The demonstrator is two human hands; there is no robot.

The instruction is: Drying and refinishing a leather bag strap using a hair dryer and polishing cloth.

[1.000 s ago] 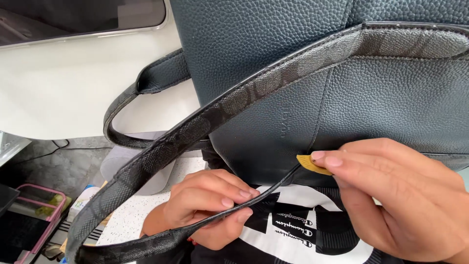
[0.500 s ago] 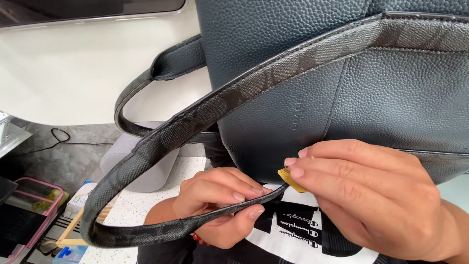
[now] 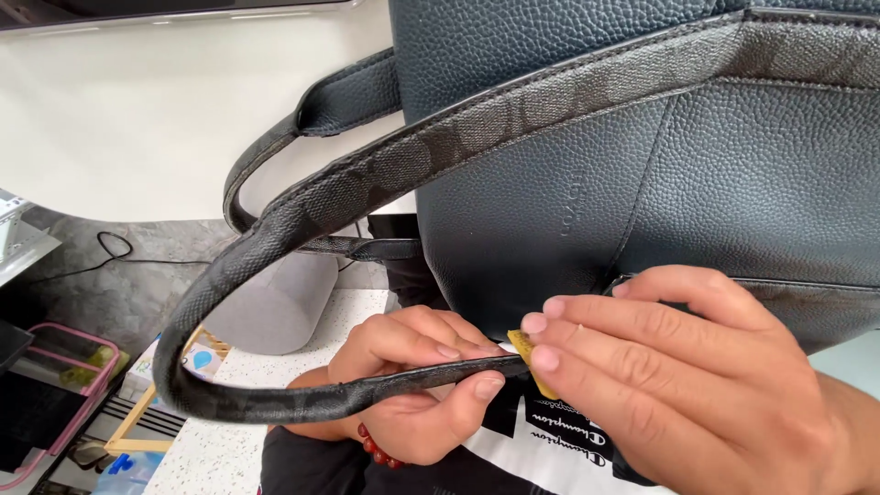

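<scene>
- Work in hand, as it looks: rubbing/treating the edge of the bag strap [image 3: 302, 215] w/ a small yellow pad [image 3: 524, 346]
- Left hand [image 3: 412, 385] curled shut round the strap's lower run, thumb under, fingers over, pinning it steady just left of the pad
- Right hand [image 3: 678, 385] pinches the pad betw. thumb & first fingers, tips closed on it; pad pressed to the strap's end, right where it meets the bag
- Bag [image 3: 660, 183] = dark navy pebbled leather, standing above both hands; strap loops out from its left side & back to its lower front
- Progress: can't tell which stretch of edge is done, no visible diff in finish; pad sits at the bag end, so my guess is most of the loop's length is left
- Edges: strap edge is thin, pad could slip off onto the bag's face; a seam runs just above the right hand
- Room: loop hangs free left of the bag, open space inside it; white desk [image 3: 137, 119] beyond the bag, speckled counter [image 3: 275, 367] below-left of it
- Clutter: grey stand [image 3: 275, 302] & pink tray [image 3: 64, 376] lie low left of the bag, near the loop's bottom; cable [image 3: 110, 247] further left, well apart from the hands
</scene>
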